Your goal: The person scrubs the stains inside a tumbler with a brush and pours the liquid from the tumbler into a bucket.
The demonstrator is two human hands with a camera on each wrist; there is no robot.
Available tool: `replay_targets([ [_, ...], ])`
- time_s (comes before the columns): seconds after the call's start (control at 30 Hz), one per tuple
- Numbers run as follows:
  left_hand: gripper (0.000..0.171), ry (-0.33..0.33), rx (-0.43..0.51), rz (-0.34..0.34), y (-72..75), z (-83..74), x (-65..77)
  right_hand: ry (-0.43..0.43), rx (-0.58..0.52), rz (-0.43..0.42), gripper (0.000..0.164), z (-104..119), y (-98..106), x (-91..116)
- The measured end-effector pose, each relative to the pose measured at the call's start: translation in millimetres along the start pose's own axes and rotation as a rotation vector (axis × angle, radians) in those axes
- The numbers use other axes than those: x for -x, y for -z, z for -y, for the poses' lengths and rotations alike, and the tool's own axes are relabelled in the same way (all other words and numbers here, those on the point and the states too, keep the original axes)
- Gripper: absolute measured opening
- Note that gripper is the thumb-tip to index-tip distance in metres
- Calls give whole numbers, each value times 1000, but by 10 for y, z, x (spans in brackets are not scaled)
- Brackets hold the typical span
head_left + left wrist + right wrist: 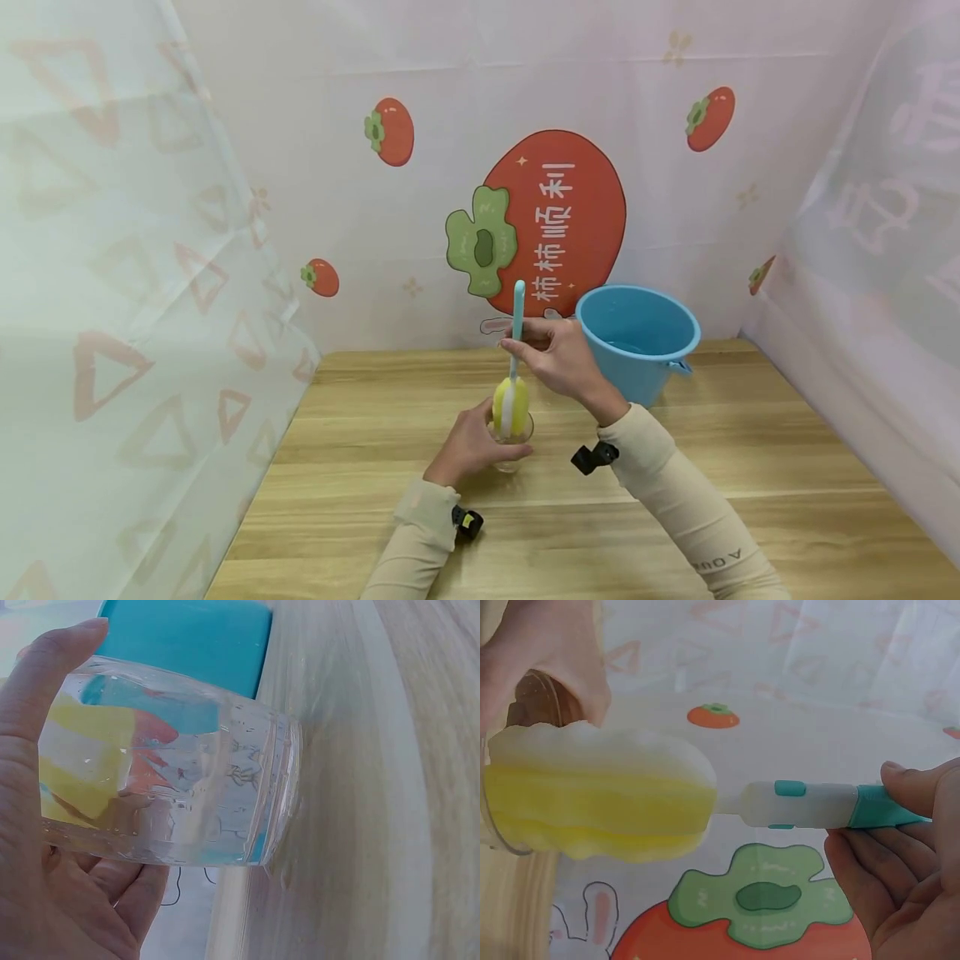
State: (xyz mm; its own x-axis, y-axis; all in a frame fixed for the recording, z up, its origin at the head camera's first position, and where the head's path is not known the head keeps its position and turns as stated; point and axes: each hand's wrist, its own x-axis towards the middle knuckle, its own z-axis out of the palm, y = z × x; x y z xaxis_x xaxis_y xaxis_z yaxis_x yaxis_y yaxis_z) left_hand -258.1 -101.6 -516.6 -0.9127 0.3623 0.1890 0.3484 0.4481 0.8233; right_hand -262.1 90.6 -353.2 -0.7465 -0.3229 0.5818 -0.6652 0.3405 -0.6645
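The table had smooth, pale boards with streaky wood grain, and behind it hung a creased, thin cloth printed with red persimmons. A round, tapered bucket of glossy blue plastic stood near the back. The glass was clear, with a thick base and faceted sides speckled with drops; the left hand curled round it, thumb on one side and fingers on the other. Whether its base touched the boards, I could not tell. The right hand pinched the handle of the brush between thumb and fingers. The brush was upright above the table, its lower end inside the mouth of the glass. Its head was a plump, wavy-edged sponge striped yellow and white, its slim handle white and teal plastic.
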Motion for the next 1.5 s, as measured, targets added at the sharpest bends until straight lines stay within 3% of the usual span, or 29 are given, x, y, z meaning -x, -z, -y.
replay_targets([
  [0.47,86,0,-5,9,1,-43,-38,-62,-5,47,12,-316,-209,276],
  [0.57,88,-3,-8,9,-1,-32,-42,-58,-24,43,11,-308,-202,274],
  [0.8,72,18,1,-4,3,-61,-12,-7,-11,20,17,-128,-47,140],
  [1.03,70,-2,-13,-4,-20,-33,-15,19,-9,0,15,2,76,43],
  [1.5,82,-19,3,-5,-24,-33,-14,-20,18,98,12,-304,-155,313],
])
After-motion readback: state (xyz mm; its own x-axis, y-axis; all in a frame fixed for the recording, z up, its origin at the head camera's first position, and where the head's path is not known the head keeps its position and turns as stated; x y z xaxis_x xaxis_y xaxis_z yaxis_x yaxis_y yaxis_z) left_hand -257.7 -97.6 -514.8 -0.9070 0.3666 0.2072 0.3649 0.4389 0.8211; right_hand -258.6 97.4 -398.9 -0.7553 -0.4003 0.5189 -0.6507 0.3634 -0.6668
